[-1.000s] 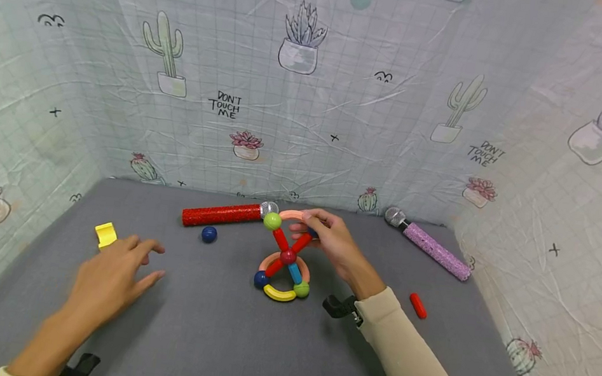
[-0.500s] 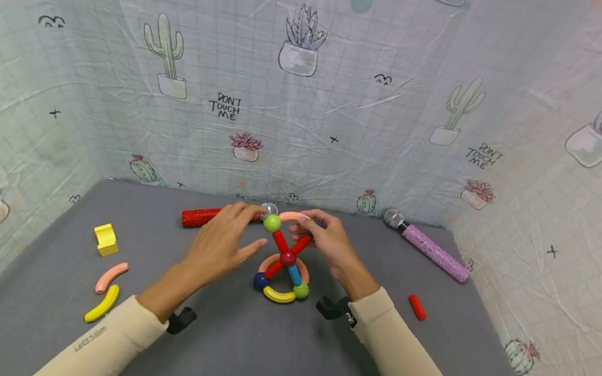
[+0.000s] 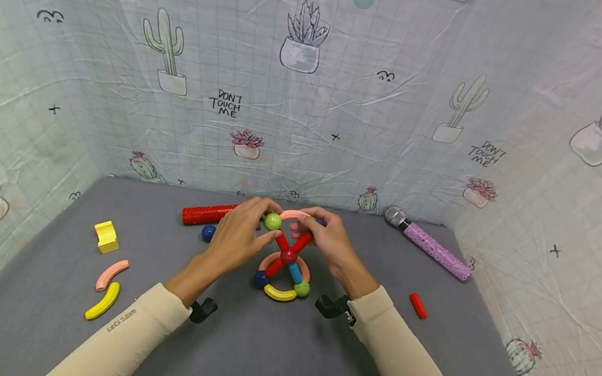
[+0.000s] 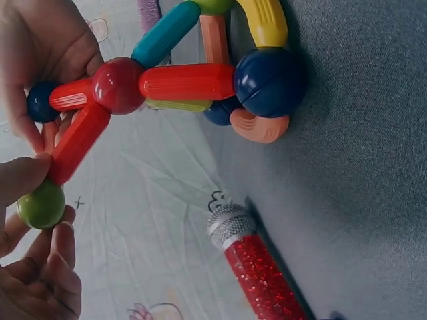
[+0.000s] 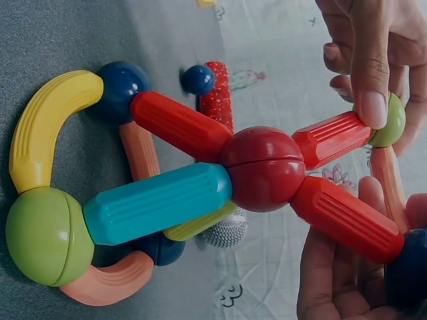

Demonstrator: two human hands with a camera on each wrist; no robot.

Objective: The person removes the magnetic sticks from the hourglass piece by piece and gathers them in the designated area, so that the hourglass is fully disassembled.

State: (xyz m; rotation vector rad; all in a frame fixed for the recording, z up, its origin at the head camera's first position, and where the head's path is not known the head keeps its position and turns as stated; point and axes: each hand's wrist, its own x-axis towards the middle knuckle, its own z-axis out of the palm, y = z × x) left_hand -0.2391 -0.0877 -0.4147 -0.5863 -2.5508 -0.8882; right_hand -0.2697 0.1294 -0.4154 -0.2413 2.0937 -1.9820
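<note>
A ball-and-stick building toy structure stands on the table between both hands. Red sticks and a teal stick meet at a central red ball. Its base joins balls with yellow and salmon curved sticks. At the upper left, my left hand pinches the light green ball, thumb in front and fingers behind. My right hand grips the upper right corner, its thumb at the end of the salmon curved stick and its fingers around the dark blue ball.
Left lie a yellow block, a salmon curved stick and a yellow curved stick. Behind are a loose blue ball and a red glittery microphone. A pink microphone and a red stick lie right.
My left hand has come from the left side of the table to the structure and now pinches the green ball. The right hand keeps its grip at the upper right corner.
</note>
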